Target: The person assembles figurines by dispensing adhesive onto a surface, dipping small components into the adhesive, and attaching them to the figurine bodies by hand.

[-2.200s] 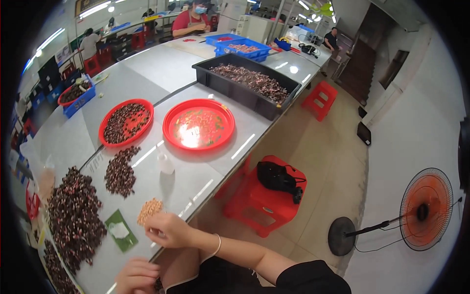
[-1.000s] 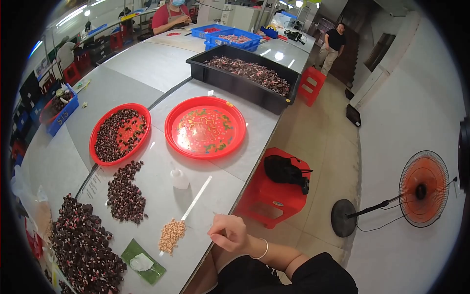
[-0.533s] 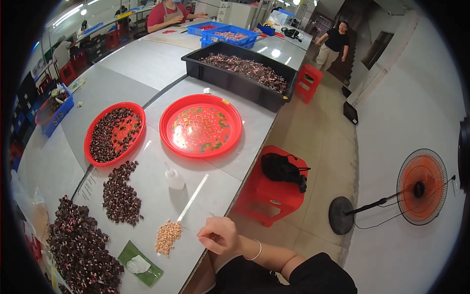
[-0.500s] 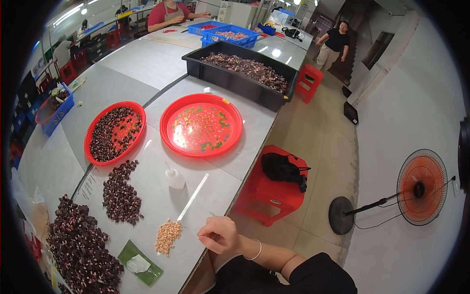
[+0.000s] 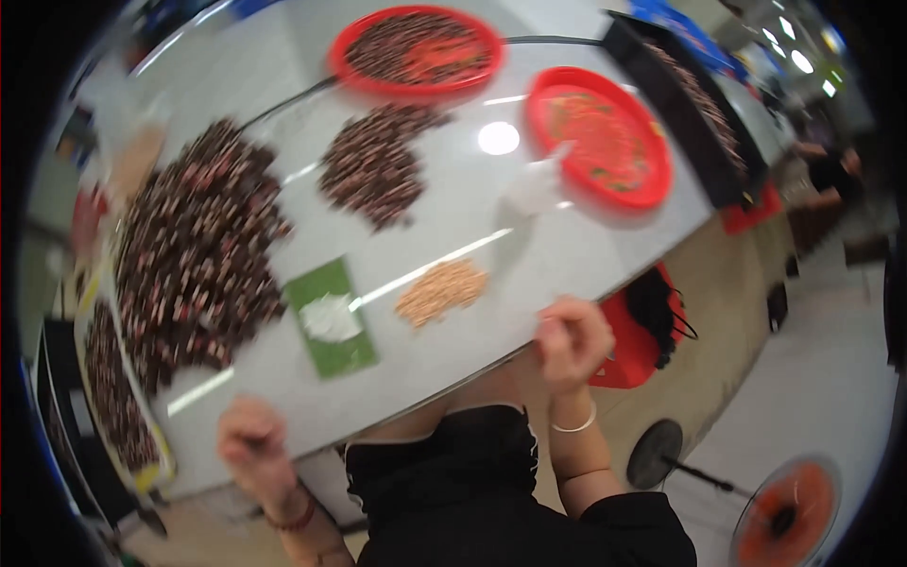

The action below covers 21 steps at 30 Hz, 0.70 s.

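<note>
Two hands show along the counter's near edge, both blurred. The left hand, at lower left, has its fingers drawn together around a dark spot; I cannot tell whether that is a held piece or shadow. The right hand, right of centre, is loosely curled, and whether it grips anything cannot be told.

Between them, farther in on the counter, lie one green card bearing one white patch, nearer the left hand, and one tan heap of grains, nearer the right. A narrow gap of surface separates the two; a wider band runs from them to the edge, which slants from lower left up to the right.

Two piles of dark pieces follow: a large pile at left, a smaller pile at upper centre. Beyond are one white bottle, two round red trays, and one black bin at upper right.
</note>
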### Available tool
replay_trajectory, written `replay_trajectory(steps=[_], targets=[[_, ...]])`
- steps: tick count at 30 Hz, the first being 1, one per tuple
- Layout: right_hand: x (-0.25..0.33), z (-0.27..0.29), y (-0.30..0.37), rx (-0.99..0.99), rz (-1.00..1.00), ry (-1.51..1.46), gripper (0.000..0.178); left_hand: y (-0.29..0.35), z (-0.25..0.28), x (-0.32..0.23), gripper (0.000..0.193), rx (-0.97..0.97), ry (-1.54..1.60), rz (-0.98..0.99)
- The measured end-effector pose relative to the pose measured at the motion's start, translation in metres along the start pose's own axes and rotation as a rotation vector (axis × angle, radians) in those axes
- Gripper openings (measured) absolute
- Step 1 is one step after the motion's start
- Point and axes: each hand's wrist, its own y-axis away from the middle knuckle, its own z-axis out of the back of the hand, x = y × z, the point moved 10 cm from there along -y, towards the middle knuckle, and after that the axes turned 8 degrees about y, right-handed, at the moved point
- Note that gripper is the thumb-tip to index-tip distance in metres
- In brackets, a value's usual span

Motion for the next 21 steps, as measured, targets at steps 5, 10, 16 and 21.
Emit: replay_trajectory(steps=[5, 10, 16, 21], targets=[[-0.004, -0.023, -0.010, 0.118, -0.008, 0.023, 0.005, 0.013, -0.044, 0.034, 0.042, 0.119, 0.207, 0.249], [0.005, -0.064, -0.024, 0.356, 0.102, 0.381, 0.016, 0.030, -0.067, 0.034, 0.038, 0.260, 0.459, 0.308], [-0.004, -0.069, -0.030, 0.399, 0.122, 0.453, 0.011, 0.030, -0.083, 0.049, 0.037, 0.295, 0.608, 0.411], [0.007, -0.077, -0.035, 0.475, 0.173, 0.534, 0.010, 0.028, -0.091, 0.040, 0.034, 0.345, 0.741, 0.425]])
